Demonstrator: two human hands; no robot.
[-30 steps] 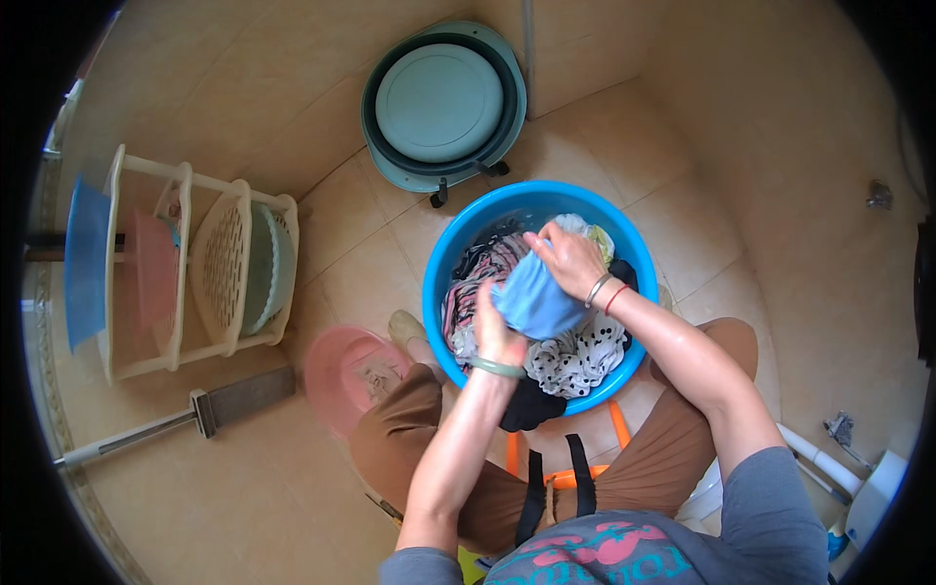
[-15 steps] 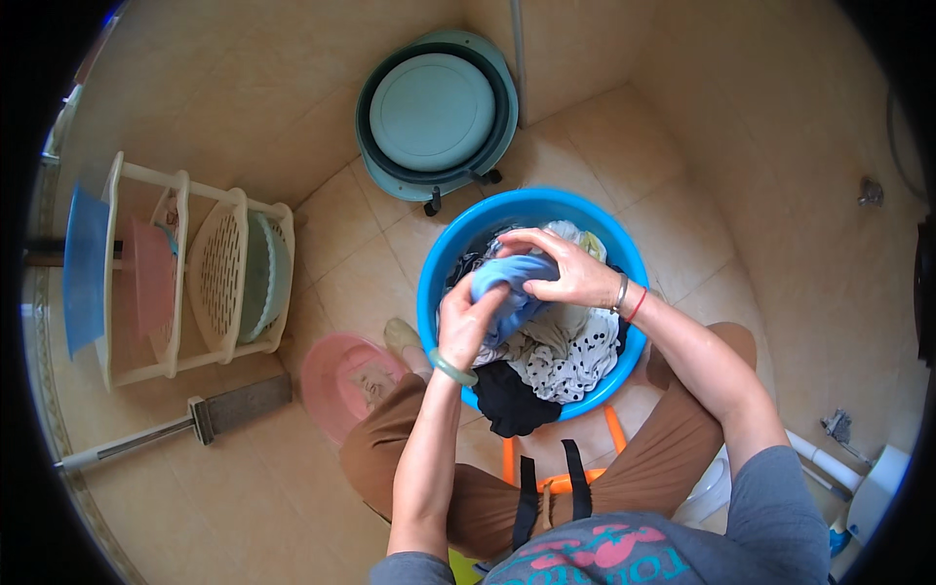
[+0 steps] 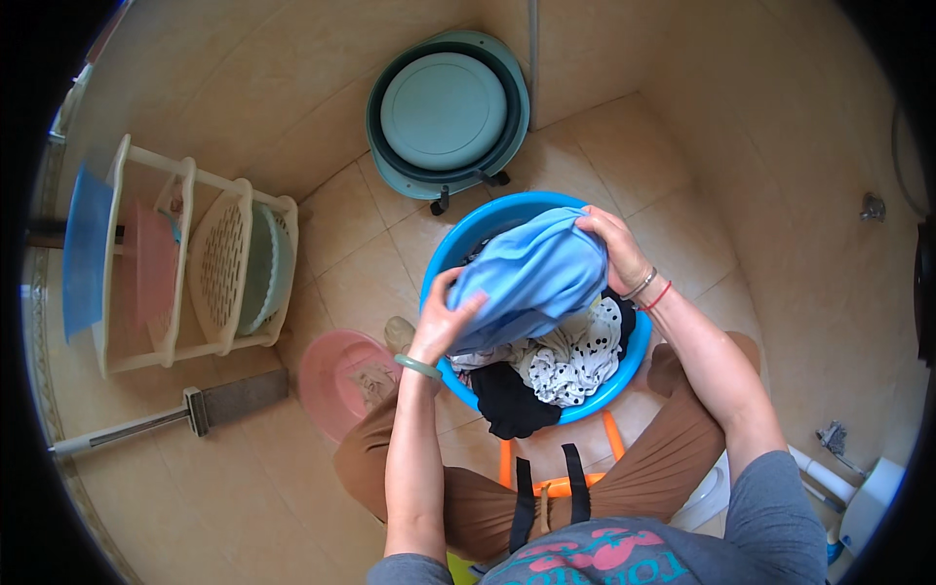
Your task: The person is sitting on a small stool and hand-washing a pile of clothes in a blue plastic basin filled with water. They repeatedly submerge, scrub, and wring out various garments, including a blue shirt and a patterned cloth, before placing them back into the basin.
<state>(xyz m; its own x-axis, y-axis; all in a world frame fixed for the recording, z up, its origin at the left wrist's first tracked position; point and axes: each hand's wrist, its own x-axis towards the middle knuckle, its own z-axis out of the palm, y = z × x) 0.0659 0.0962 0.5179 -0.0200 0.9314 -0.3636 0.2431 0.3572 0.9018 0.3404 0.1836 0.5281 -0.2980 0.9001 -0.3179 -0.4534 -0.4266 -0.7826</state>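
Head view, looking down on a seated person at a blue basin (image 3: 450, 255) on a tiled floor (image 3: 361, 244). The left hand (image 3: 444, 320) grips the lower left edge of a light blue garment (image 3: 531, 276), fingers curled over the cloth and thumb beneath it; a pale green bangle (image 3: 418, 366) sits on that wrist. The right hand (image 3: 610, 245) clasps the garment's upper right end, fingers closed over the fabric; a thin metal bracelet and a red cord (image 3: 653, 292) ring that wrist. The garment is bunched between the two hands and held just above the basin's contents (whether it touches the pile below cannot be told).

Beneath the hands, inside the basin, lie a white cloth with black dots (image 3: 570, 359) and a black cloth (image 3: 509, 402), the latter draping over the near rim. Under the basin, toward the person, an orange stool frame (image 3: 614, 439) shows between the knees.

Beyond the hands, against the wall, stands a round teal tub (image 3: 444, 112) turned on its side. Left of the left hand, a pink basin (image 3: 336, 375) rests on the floor; farther left stand a cream plastic rack (image 3: 210, 263) holding basins and a long-handled brush (image 3: 210, 408).
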